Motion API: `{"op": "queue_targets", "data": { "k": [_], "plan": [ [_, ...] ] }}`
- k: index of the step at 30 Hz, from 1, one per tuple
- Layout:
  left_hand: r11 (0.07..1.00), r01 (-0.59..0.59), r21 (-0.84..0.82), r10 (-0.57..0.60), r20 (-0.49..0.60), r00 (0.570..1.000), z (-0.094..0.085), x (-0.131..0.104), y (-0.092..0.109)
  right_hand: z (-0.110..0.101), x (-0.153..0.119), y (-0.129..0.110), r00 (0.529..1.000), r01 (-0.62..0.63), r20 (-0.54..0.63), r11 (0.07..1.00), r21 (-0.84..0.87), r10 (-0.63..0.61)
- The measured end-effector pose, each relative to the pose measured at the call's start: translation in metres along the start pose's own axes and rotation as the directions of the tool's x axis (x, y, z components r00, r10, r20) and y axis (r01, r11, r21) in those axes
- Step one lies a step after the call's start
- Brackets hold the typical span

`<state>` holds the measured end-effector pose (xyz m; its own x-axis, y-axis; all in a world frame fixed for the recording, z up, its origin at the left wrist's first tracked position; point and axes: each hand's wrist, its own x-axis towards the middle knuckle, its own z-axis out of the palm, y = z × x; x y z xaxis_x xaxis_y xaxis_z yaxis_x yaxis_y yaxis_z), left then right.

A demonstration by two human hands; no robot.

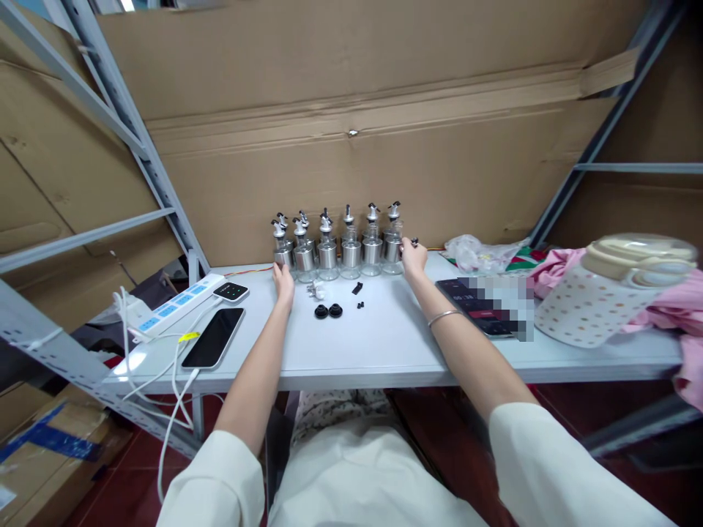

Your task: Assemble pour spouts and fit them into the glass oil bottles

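Observation:
Glass bottles with steel bands and black-tipped pour spouts stand upright in two close rows, among them the leftmost front bottle [283, 253] and the rightmost bottle [392, 249]. My left hand [283, 282] rests against the lower side of the leftmost one, its fingers apart and not wrapped round it. Beside the right end of the rows, my right hand [414, 258] is closed on a small dark item, too small to name. Two black round caps [328, 311], a clear and white spout piece [316, 290] and small black pieces [357, 288] lie in front of the bottles.
On the left of the white table [356, 355] are a phone [214, 338], a power strip [179, 306], a small black-faced device [231, 292] and cables. Another phone [477, 307], a dotted jug [598, 300] and pink cloth [667, 315] lie right. Cardboard [351, 168] stands behind.

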<state>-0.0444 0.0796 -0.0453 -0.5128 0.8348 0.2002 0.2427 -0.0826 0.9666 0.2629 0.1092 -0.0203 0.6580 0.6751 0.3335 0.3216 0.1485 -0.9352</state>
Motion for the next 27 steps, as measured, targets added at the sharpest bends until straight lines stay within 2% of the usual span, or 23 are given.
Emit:
{"op": "queue_targets", "data": {
  "k": [4, 6, 7, 8, 9, 11, 12, 13, 14, 16, 18, 22, 24, 27],
  "plan": [
    [1.000, -0.009, 0.001, 0.009, -0.039, 0.999, 0.003, -0.007, 0.005, -0.009, -0.015, -0.012, 0.988, 0.096, -0.113, 0.989, -0.113, -0.109],
    [0.994, -0.112, 0.014, 0.113, -0.081, 0.990, 0.004, -0.015, 0.012, -0.011, -0.029, -0.021, 0.986, 0.158, -0.033, 0.984, -0.086, -0.162],
    [0.972, -0.233, 0.034, 0.235, -0.103, 0.966, 0.004, -0.020, 0.016, -0.011, -0.038, -0.026, 0.981, 0.188, 0.058, 0.981, -0.041, -0.186],
    [0.920, -0.387, 0.065, 0.392, -0.104, 0.914, 0.005, -0.026, 0.020, -0.010, -0.047, -0.031, 0.967, 0.213, 0.143, 0.977, -0.002, -0.211],
    [0.834, -0.544, 0.097, 0.551, -0.065, 0.832, 0.006, -0.033, 0.024, -0.008, -0.057, -0.036, 0.953, 0.231, 0.195, 0.973, 0.021, -0.231],
    [0.615, -0.778, 0.128, 0.770, 0.117, 0.628, 0.009, -0.047, 0.032, -0.002, -0.076, -0.045, 0.933, 0.221, 0.273, 0.972, 0.077, -0.234],
    [0.516, -0.848, 0.121, 0.816, 0.232, 0.530, 0.011, -0.054, 0.035, 0.001, -0.085, -0.049, 0.920, 0.197, 0.324, 0.975, 0.102, -0.220],
    [0.442, -0.891, 0.104, 0.830, 0.329, 0.450, 0.013, -0.060, 0.037, 0.003, -0.093, -0.052, 0.897, 0.173, 0.389, 0.977, 0.124, -0.208],
    [0.394, -0.915, 0.085, 0.829, 0.398, 0.393, 0.016, -0.066, 0.039, 0.005, -0.099, -0.054, 0.868, 0.154, 0.454, 0.978, 0.141, -0.202],
    [0.344, -0.937, 0.058, 0.816, 0.476, 0.329, 0.020, -0.075, 0.041, 0.008, -0.108, -0.057, 0.806, 0.120, 0.561, 0.980, 0.161, -0.191],
    [0.330, -0.943, 0.050, 0.817, 0.486, 0.312, 0.021, -0.079, 0.042, 0.007, -0.113, -0.059, 0.755, 0.088, 0.630, 0.980, 0.177, -0.182],
    [0.342, -0.939, 0.031, 0.825, 0.469, 0.316, 0.020, -0.082, 0.044, 0.005, -0.114, -0.058, 0.648, -0.017, 0.743, 0.972, 0.235, -0.169],
    [0.372, -0.928, 0.018, 0.814, 0.474, 0.335, 0.019, -0.083, 0.045, 0.004, -0.113, -0.057, 0.642, 0.001, 0.736, 0.960, 0.279, -0.215],
    [0.458, -0.889, 0.012, 0.785, 0.463, 0.411, 0.019, -0.082, 0.046, 0.002, -0.113, -0.055, 0.651, 0.194, 0.667, 0.929, 0.315, -0.362]
  ]
}}
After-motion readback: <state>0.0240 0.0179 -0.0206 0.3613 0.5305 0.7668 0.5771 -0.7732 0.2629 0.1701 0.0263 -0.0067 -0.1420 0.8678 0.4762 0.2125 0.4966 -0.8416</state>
